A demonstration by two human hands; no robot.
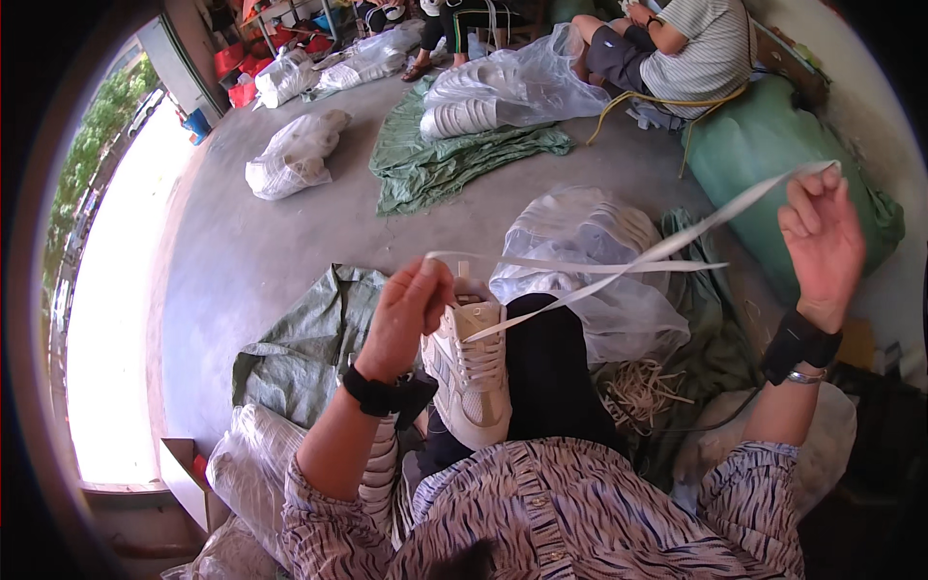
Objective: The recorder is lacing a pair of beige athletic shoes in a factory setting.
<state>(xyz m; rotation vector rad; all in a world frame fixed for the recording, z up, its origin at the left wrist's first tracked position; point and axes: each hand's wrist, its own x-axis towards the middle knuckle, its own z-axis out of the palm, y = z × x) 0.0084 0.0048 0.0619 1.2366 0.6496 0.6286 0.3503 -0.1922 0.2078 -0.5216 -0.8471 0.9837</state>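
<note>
- Two bare hands work at one pale sneaker (472, 382), which we see at the lap, against the black trousers (556, 377), its toe pointing back toward us and its lacing facing up.
- Our right hand (822, 227) is raised high and well apart from the shoe; its thumb and fingertips are pinched together on the end of a long white lace (561, 298).
- We see that lace stretched on a slant from the shoe's eyelets up to those fingertips.
- Our left hand (411, 307) is just beside the shoe's collar, thumb and fingers closed on a second lace (696, 265), whose free end reaches rightward and crosses the first.
- Both our wrists carry black bands, the right one also a silvery bracelet (806, 377).
- Right of the lap we have a tangled heap of white strips (646, 394); beyond the knee lies a clear bag (628, 324) of pale shoes.
- Farther off, we see a person in a striped top (701, 58) seated beside a bulging green sack (783, 145).
</note>
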